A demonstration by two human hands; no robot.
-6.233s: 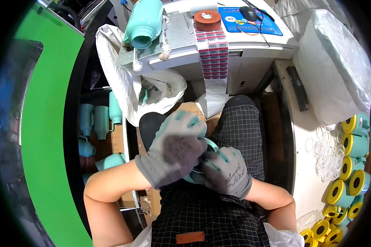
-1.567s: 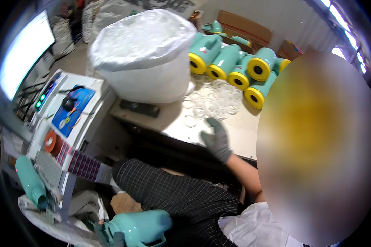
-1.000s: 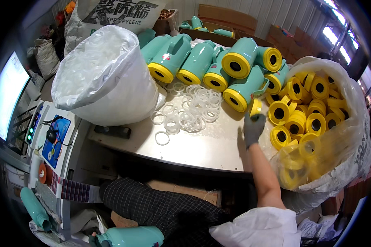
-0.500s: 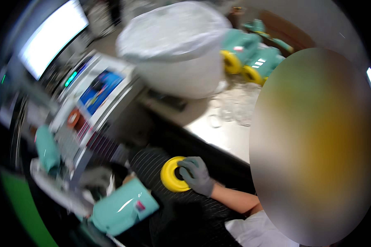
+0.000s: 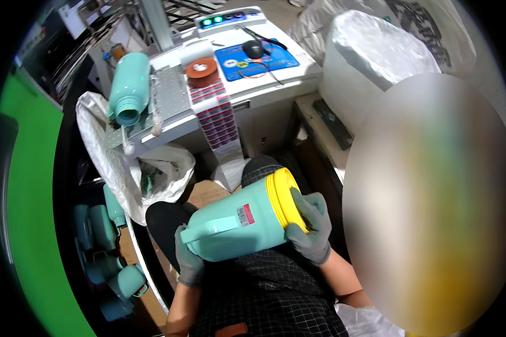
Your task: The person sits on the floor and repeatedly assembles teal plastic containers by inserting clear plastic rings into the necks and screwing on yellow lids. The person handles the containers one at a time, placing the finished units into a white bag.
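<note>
A mint-green plastic jug (image 5: 239, 224) with a side handle lies on its side across my lap. My left hand (image 5: 189, 263), in a grey glove, cups its base from below. My right hand (image 5: 311, 224), also gloved, presses a yellow lid (image 5: 283, 197) onto the jug's mouth. A small barcode sticker sits on the jug's side.
A second mint jug (image 5: 129, 88) lies on the white machine table (image 5: 174, 104) ahead, beside a strip of red-and-white labels (image 5: 215, 115) and a blue control panel (image 5: 253, 56). Several mint jugs (image 5: 104, 241) stack at lower left. A white bag (image 5: 385, 53) fills the upper right. A blurred patch covers the right.
My head has turned back toward my lap. The right hand brought the yellow lid from mid-air onto the jug's mouth, and the left hand now holds the jug's base.
</note>
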